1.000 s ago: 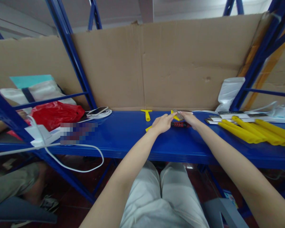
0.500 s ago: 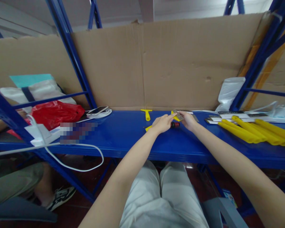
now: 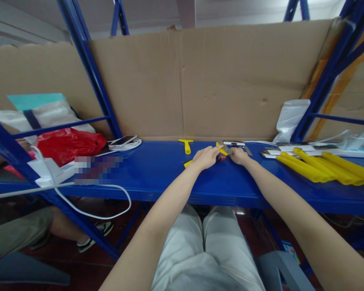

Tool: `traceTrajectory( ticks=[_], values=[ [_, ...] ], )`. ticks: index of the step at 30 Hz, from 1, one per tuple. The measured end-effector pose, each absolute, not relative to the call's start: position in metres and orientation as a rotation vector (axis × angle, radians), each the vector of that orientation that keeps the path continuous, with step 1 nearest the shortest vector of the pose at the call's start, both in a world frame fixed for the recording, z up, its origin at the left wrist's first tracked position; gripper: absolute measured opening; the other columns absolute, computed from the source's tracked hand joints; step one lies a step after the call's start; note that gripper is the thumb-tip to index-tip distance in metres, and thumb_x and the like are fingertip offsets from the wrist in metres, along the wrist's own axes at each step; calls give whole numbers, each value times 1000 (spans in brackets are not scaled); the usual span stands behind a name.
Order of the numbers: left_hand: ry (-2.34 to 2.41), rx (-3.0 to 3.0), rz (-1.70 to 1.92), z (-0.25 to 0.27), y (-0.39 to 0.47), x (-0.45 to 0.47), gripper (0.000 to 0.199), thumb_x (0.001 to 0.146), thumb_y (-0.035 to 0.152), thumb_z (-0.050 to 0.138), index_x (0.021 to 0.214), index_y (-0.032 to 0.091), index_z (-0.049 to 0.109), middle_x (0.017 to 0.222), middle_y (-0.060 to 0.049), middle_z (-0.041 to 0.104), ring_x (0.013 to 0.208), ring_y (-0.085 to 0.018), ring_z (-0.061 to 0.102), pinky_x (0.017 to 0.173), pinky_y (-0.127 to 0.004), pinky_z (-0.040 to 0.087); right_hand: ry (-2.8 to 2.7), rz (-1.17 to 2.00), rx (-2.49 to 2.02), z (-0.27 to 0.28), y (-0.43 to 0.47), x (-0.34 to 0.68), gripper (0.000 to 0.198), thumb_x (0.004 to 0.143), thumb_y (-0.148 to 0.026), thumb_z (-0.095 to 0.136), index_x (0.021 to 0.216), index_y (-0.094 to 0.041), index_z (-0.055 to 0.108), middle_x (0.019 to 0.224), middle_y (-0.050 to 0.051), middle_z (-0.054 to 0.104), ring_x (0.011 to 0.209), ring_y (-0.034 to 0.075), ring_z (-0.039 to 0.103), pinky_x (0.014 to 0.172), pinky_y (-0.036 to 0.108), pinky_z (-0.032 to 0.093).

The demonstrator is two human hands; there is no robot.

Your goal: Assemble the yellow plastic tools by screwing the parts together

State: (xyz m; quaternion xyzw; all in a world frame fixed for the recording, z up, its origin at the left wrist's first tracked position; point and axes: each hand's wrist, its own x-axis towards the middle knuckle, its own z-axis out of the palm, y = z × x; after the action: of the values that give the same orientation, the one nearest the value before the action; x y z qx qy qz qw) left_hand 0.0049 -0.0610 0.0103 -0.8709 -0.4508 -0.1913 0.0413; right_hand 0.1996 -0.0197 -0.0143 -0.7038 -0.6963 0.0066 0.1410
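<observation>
My left hand (image 3: 206, 157) is closed round a yellow scraper (image 3: 188, 163), whose handle end sticks out beside the wrist. The scraper's flat metal blade (image 3: 227, 150) shows past the fingertips, tilted, with yellow plastic at its edge. Under that hand lies a red and black tool handle (image 3: 221, 158), probably a screwdriver's; most of it is covered. My right hand (image 3: 239, 157) is low by the tabletop, just right of the blade, with curled fingers. What it holds, if anything, is hidden. Behind my left hand lies a yellow T-shaped handle (image 3: 187, 146).
Loose metal blades (image 3: 248, 150) lie behind my right hand. Several yellow tubes (image 3: 309, 167) and white strips (image 3: 273, 153) are on the right of the blue table (image 3: 157, 173). At left are a phone (image 3: 124, 140), a red bag (image 3: 69, 141) and a seated person's leg (image 3: 18, 226).
My right hand has come down from the blade towards the tabletop, and its fingers have curled. The left hand keeps its hold on the scraper. The neighbouring person's foot has shifted right.
</observation>
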Motion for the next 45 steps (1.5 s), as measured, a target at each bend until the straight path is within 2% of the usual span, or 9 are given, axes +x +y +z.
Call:
traceTrajectory(
  ticks=[2,9,16,24,31,35,38,42,45],
  values=[
    [-1390,-2667,-593,10,-61,5,44,98,34,27,140,35,40,121,-5,60,110,-22,58,90,-34,44,-2026,-56,-2065,-14,-22,196,34,90,-26,41,113,-16,64,126,17,58,122,31,49,96,45,40],
    [-1402,-2657,-593,10,-60,5,44,98,35,26,140,36,40,122,-5,59,110,-22,57,90,-34,45,-1975,-197,-2130,-12,-23,195,29,88,-28,47,105,-14,65,117,20,61,117,30,53,93,41,42],
    [-1394,-2665,-620,9,-59,5,44,98,34,27,139,36,42,120,-4,60,108,-21,58,90,-33,45,-1881,-111,-2217,-4,-28,200,29,86,-20,43,99,-14,68,111,20,65,112,30,57,89,40,44],
    [-1385,-2667,-644,9,-61,5,44,97,34,28,138,35,43,119,-4,61,108,-21,58,90,-35,46,-1775,43,-2200,3,-28,212,20,79,-30,53,85,-18,68,95,13,69,98,27,63,78,35,47],
    [-1369,-2678,-639,9,-60,4,44,97,33,29,139,34,42,121,-4,60,110,-22,57,91,-35,46,-1495,-61,-1872,16,-35,217,22,82,-20,45,88,-12,65,95,17,68,92,25,62,78,30,45],
    [-1364,-2679,-632,9,-60,4,44,97,32,28,139,34,42,120,-4,61,109,-22,58,91,-35,46,-1335,142,-1790,21,-39,219,24,87,-24,44,99,-10,59,79,13,68,66,20,64,62,28,46],
    [-1365,-2682,-639,10,-60,4,44,97,32,29,139,34,42,119,-4,61,109,-22,58,91,-35,46,-1358,209,-1776,19,-40,220,21,88,-26,47,98,-11,57,69,8,65,51,16,60,54,26,43],
    [-1369,-2678,-642,9,-60,4,44,97,32,29,139,35,42,119,-4,61,110,-22,58,91,-35,46,-1507,39,-1754,15,-40,218,15,87,-26,49,93,-15,57,63,4,64,53,15,61,57,24,43],
    [-1364,-2676,-645,9,-60,4,44,97,31,30,139,35,41,120,-4,61,110,-21,57,91,-34,45,-1592,-41,-1730,12,-38,216,13,85,-25,51,92,-16,57,70,5,67,57,15,63,58,24,43]
  ],
)
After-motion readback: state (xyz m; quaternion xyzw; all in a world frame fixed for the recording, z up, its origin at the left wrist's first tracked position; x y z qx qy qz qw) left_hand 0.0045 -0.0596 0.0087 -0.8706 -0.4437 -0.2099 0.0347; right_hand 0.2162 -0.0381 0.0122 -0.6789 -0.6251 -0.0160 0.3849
